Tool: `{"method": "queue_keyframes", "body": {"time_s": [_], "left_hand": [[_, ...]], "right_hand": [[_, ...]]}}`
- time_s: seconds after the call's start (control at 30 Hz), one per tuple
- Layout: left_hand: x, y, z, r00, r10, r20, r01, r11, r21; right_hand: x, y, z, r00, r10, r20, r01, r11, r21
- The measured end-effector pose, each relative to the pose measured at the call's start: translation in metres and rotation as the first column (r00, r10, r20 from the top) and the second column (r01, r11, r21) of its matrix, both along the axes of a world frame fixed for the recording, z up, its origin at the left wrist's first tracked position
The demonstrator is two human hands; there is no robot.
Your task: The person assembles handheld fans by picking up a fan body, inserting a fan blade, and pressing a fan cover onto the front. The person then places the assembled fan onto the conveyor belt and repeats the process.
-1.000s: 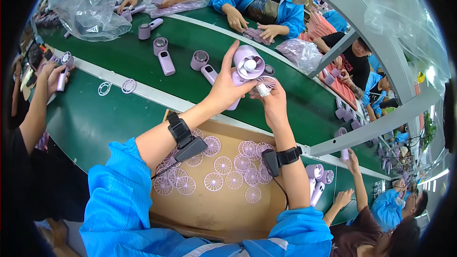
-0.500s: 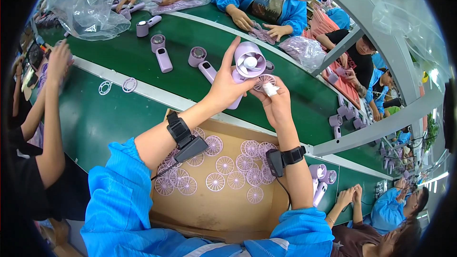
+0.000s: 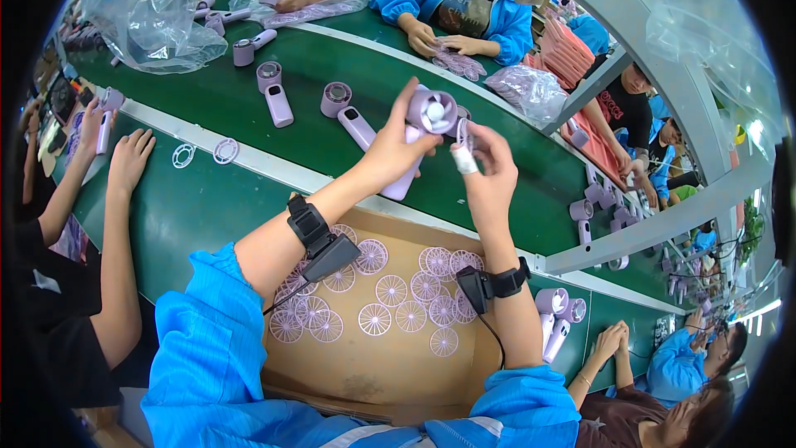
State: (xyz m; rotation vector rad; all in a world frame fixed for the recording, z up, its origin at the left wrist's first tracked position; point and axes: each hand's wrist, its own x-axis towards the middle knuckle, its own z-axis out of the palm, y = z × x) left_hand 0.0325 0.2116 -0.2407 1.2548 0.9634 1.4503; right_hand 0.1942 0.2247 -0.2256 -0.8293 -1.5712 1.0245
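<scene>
The left hand [image 3: 396, 149] grips a lilac handheld fan [image 3: 421, 137] above the green desk [image 3: 207, 199]. The right hand [image 3: 489, 174] pinches a grille ring [image 3: 461, 134] beside it.

Green belt [image 3: 249, 124] — lilac fans [image 3: 274, 95], grille rings [image 3: 225, 150].

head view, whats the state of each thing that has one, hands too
left hand: closed around the lilac fan, held up
lilac fan: lifted, front open with no grille on
right hand: raised beside the fan head, pinching a grille
fans on belt: lying flat
cardboard box: open, loose grilles flat inside
plastic bag: crumpled
</scene>
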Motion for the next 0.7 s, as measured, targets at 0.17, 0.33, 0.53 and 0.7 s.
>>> {"method": "queue_keyframes", "body": {"time_s": [0.17,0.33,0.53,0.7], "left_hand": [[0.013,-0.01,0.003,0.982,-0.087,-0.171,0.092,0.996,0.022],[0.014,-0.013,0.005,0.977,-0.11,-0.18,0.113,0.994,0.004],[0.013,-0.014,0.006,0.967,-0.14,-0.212,0.139,0.99,-0.018],[0.017,-0.013,0.0,0.976,-0.132,-0.175,0.136,0.991,0.009]], "right_hand": [[-0.003,-0.005,0.004,0.837,-0.466,0.289,0.126,0.676,0.726],[-0.002,-0.004,0.002,0.828,-0.477,0.294,0.117,0.661,0.741],[-0.003,-0.005,0.001,0.824,-0.482,0.298,0.122,0.664,0.737],[-0.001,-0.005,0.0,0.813,-0.496,0.306,0.106,0.642,0.759]]}}
